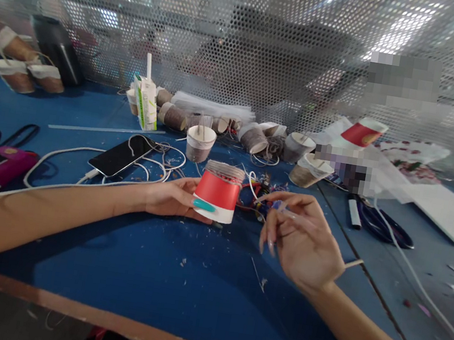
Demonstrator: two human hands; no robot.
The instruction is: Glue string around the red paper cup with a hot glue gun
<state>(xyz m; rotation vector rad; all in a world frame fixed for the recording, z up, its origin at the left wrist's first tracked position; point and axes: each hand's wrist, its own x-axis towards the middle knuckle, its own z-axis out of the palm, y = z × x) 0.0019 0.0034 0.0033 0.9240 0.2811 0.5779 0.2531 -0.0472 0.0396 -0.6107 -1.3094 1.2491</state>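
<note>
Two bare hands work on one red paper cup over a blue table.

The left hand [173, 196] is closed around the red paper cup [217, 198], which stands upside down near the middle of the blue table [143, 260]; its upper part is wrapped with brown twine, rough and ribbed, and its lower band is white. The right hand [300, 240] is just beside the cup, its fingers pinched narrow on a thin strand, too fine to identify. Behind stand about eight other twine-wrapped cups [199, 143], round and brownish. One black phone [121, 155], flat and glossy, lies on white cables. One green-white carton [146, 101] stands upright. One pair of scissors [382, 224] lies on the right.
</note>
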